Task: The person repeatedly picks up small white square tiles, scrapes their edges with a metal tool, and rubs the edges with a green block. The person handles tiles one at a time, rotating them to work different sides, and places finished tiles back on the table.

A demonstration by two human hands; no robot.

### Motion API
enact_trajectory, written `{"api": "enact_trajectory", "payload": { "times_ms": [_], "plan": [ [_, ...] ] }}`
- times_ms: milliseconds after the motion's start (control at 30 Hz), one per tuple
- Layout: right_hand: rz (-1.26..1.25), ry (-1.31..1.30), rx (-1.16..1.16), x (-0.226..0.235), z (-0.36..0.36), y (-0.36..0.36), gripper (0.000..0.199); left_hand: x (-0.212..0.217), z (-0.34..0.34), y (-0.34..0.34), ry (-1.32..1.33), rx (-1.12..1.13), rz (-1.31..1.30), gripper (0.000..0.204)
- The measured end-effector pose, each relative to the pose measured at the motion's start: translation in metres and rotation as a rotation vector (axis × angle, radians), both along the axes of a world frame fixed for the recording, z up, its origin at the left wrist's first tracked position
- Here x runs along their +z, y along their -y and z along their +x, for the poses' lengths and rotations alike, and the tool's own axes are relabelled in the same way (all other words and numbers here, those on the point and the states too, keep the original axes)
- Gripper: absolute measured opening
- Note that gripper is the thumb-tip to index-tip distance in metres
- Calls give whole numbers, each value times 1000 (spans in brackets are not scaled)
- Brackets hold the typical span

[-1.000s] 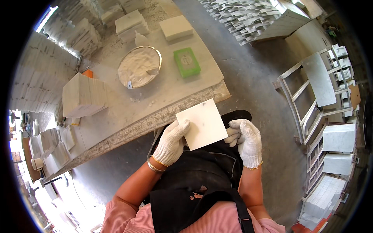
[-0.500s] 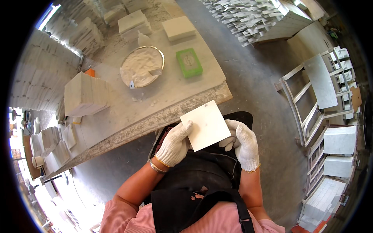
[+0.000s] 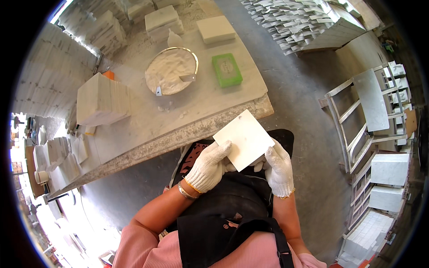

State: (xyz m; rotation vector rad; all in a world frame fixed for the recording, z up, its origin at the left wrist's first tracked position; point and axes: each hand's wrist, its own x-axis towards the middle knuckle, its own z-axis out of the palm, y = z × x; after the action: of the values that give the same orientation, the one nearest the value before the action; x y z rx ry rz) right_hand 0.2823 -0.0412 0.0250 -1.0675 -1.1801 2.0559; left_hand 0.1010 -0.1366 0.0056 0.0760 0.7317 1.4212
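White tile point(image 3: 243, 138) held tilted over the lap, just off the stone table point(image 3: 214, 120) edge. Left hand point(image 3: 209, 166) and right hand point(image 3: 278, 167), both gloved, closed on its lower corners. Best kept level, grip firm, clear of that edge.

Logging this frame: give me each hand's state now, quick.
Left hand: gloved, fingers closed on the white square tile, gripping its left edge.
Right hand: gloved, fingers closed on the same tile's lower right edge.
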Motion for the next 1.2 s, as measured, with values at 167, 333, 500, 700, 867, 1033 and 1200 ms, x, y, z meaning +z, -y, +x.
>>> {"api": "enact_trajectory", "payload": {
  "times_ms": [167, 333, 500, 700, 867, 1033, 1200],
  "plan": [
    [-35, 106, 99, 4, -12, 13, 60, 0, -4, 1, -47, 42, 5, 56],
    [25, 70, 91, 7, -26, 18, 59, -1, -8, 5, -40, 78, -2, 54],
    [191, 214, 30, 19, -24, -28, 54, 4, -19, 1, 14, 188, 15, 52],
    [1108, 500, 56, 15, -80, -105, 51, 1, -32, 1, 0, 265, 41, 57],
    [1306, 793, 232, 23, -145, -129, 64, -1, -40, 11, -12, 289, 22, 53],
    [1312, 988, 427, 21, -182, -135, 65, -1, -44, 18, 9, 332, -8, 50],
    [1270, 721, 209, 9, -148, -158, 55, 10, -45, -9, -57, 251, 9, 54]
  ]
}}
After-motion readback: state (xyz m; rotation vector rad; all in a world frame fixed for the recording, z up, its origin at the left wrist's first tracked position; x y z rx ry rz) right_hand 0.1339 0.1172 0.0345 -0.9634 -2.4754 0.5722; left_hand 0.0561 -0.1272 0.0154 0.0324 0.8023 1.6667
